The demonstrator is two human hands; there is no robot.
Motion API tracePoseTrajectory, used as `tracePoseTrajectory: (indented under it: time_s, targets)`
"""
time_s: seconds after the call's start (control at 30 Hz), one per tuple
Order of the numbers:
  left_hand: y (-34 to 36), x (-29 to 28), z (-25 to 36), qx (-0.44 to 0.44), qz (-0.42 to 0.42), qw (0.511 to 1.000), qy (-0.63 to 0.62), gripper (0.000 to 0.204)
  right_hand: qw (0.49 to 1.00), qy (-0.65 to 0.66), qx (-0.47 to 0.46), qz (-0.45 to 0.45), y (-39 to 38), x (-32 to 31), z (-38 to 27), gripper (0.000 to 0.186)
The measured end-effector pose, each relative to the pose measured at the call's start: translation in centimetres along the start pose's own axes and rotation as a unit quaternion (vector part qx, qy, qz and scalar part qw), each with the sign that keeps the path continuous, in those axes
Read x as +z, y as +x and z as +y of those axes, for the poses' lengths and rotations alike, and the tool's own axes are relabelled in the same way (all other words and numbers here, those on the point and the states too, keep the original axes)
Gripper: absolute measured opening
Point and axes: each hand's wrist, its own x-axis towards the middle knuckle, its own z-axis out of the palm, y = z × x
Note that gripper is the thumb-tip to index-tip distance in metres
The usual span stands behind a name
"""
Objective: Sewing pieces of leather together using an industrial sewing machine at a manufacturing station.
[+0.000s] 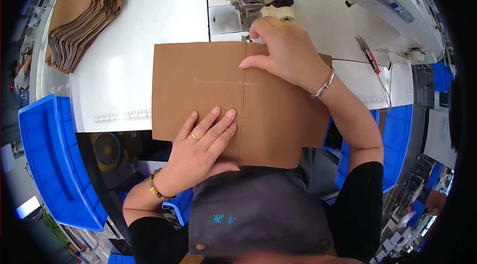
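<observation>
A brown leather-like panel [198,65] lies under the sewing machine's needle area [247,10], its near part hanging past the table edge over my lap. A stitched line or seam runs down it, and a pale streak crosses it. My left hand [201,142] rests on the panel's near left part, fingers stretched out flat, thumb by the near edge. My right hand [285,48] is over the far right part, beside the presser foot [246,38]. Its thumb touches the panel and its forefinger is bent, apart from the thumb. The other right fingers are partly hidden.
A stack of brown pieces [84,20] sits at the table's far left. Red-handled snips [368,55] lie at the right, near a white thread spool [284,14]. Blue bins [54,159] flank the table. A ruler strip [124,115] runs along its front edge.
</observation>
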Motion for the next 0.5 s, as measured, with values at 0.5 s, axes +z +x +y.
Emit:
tracePoseTrajectory:
  time_s: [0.5]
  targets:
    - [0.6, 2.3, 0.3, 0.13, 0.071, 0.989, 0.002, 0.067, 0.997, -0.003, 0.077, -0.029, -7.7, -4.0, -1.1, 0.038]
